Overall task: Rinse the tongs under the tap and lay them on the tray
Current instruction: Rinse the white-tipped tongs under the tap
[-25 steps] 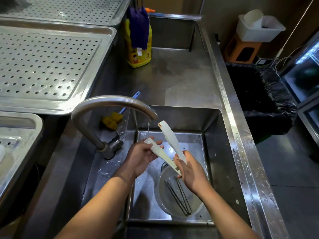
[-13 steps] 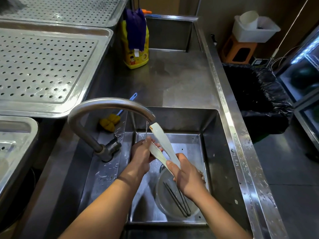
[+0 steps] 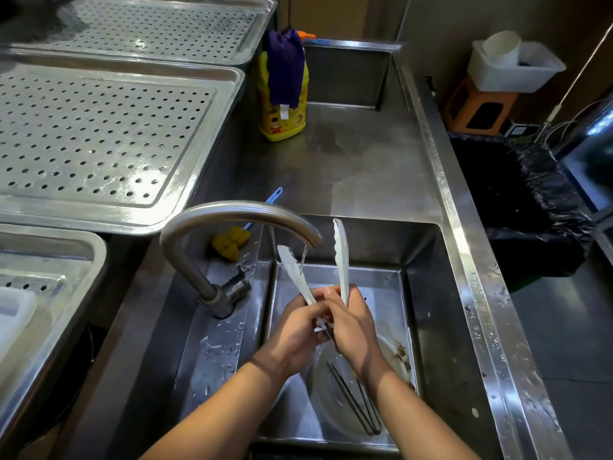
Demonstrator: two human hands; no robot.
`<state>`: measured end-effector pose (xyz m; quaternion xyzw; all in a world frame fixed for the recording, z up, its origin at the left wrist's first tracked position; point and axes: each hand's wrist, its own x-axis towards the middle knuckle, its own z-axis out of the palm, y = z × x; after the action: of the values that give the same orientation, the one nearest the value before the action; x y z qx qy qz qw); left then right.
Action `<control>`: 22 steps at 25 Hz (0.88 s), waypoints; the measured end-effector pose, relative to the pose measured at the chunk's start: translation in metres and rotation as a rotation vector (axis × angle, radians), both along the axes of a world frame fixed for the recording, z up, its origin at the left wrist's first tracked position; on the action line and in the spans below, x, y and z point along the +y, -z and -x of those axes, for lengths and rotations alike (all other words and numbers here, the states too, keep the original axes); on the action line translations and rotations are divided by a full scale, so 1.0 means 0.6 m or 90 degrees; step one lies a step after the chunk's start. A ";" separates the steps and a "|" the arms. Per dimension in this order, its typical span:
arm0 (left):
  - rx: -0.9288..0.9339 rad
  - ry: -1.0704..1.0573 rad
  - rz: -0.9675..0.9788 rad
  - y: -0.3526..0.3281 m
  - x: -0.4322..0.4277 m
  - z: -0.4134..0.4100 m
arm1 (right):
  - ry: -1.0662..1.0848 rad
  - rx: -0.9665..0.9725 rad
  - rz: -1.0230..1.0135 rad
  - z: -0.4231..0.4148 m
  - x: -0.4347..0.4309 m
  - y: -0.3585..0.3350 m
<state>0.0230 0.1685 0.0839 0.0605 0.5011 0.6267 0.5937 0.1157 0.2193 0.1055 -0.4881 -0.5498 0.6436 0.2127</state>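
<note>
Scene: a person stands at a steel sink [image 3: 428, 293], both hands low over the basin, white tongs [image 3: 341, 257] raised in a V towards the far side.
Tongs: hinge end buried between the two hands, two arms splayed apart; the left arm tip sits in the thin stream falling from the tap [image 3: 238, 212] spout, the right arm tip stands clear of the water, just right of it.
Left hand [image 3: 293, 333]: curled shut around the lower part of the left tong arm, fingers [image 3: 320, 295] wrapped over it.
Right hand [image 3: 353, 327]: closed on the lower part of the right tong arm, touching the left hand at the hinge.
Below: a clear bowl [image 3: 391, 353] with dark chopsticks [image 3: 351, 400] lies in the basin under the wrists, brown residue on its right rim.
Tray: the perforated tray [image 3: 212, 154] waits on the left, well apart from the sink, beyond the tap.
Step in hand: rinsing, by the look of it only half covered.
Doing it well: likely means swinging the dry right arm into the stream, turning both faces to the water, then sliding the grip so the hinge, hidden now, gets wet too.
Watch for: the stream is thin, so slow passes should serve better than quick ones; wet plastic may slip, so one hand ought to stay firm.
</note>
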 end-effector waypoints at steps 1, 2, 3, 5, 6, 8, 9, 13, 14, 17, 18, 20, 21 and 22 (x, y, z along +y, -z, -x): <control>0.005 -0.022 0.005 -0.004 0.006 0.005 | -0.004 0.026 0.017 0.003 -0.002 -0.001; -0.003 -0.050 0.011 -0.010 0.015 0.013 | -0.011 0.044 0.034 0.005 -0.002 0.000; -0.018 -0.072 0.011 -0.016 0.026 0.023 | -0.017 0.055 0.047 0.006 -0.003 0.001; -0.009 -0.097 0.005 -0.026 0.045 0.044 | -0.012 0.089 0.093 0.004 -0.005 0.003; 0.007 -0.106 -0.008 -0.030 0.052 0.055 | 0.004 0.109 0.129 0.002 -0.006 0.004; 0.007 -0.118 -0.063 -0.040 0.060 0.076 | 0.037 0.118 0.191 -0.002 -0.002 0.005; -0.016 -0.118 -0.097 -0.043 0.063 0.085 | 0.052 0.110 0.219 -0.003 0.002 0.004; -0.114 -0.096 -0.156 -0.031 0.064 0.089 | 0.074 0.049 0.269 0.006 0.019 0.008; -0.125 -0.092 -0.141 -0.024 0.063 0.079 | 0.083 0.045 0.277 0.010 0.020 0.009; -0.023 -0.042 -0.058 -0.015 0.049 0.048 | 0.098 0.063 0.294 0.014 0.020 0.015; 0.051 -0.026 -0.031 -0.012 0.040 0.039 | 0.096 0.072 0.306 0.011 0.019 0.018; 0.197 -0.008 0.016 -0.012 0.014 0.016 | 0.078 0.102 0.336 0.007 0.011 0.019; 0.233 -0.006 0.035 -0.010 0.003 0.006 | 0.057 0.114 0.340 0.007 0.005 0.020; 0.226 -0.006 0.051 -0.006 -0.007 -0.001 | 0.025 0.118 0.322 0.009 -0.001 0.021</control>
<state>0.0237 0.1640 0.0876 0.1443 0.6229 0.5884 0.4949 0.1101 0.2187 0.0930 -0.4752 -0.3406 0.7981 0.1458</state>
